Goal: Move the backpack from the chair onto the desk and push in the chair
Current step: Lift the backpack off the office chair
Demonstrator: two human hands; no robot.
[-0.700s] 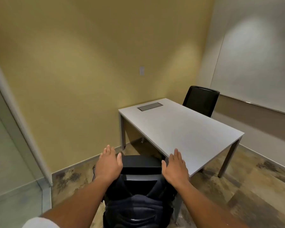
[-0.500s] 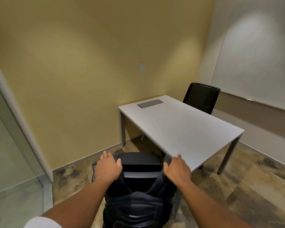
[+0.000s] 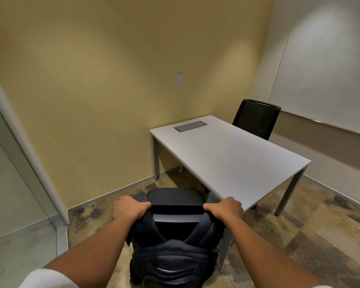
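backpack (image 3: 170, 258) bottom cut off, chair (image 3: 175, 199) mostly hidden

dark navy backpack (image 3: 170, 254), black chair (image 3: 175, 199), pale grey desk (image 3: 233, 156), mustard yellow wall (image 3: 112, 69), blotchy brown-tan floor (image 3: 310, 235)

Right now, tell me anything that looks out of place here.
The backpack hangs over the back of the near chair, straps gripped by the left hand and right hand. That chair isn't pushed in; the desk is bare.

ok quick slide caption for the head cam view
Both hands, left and right, grip the shoulder straps of a dark backpack hung on a chair beside an empty white desk.
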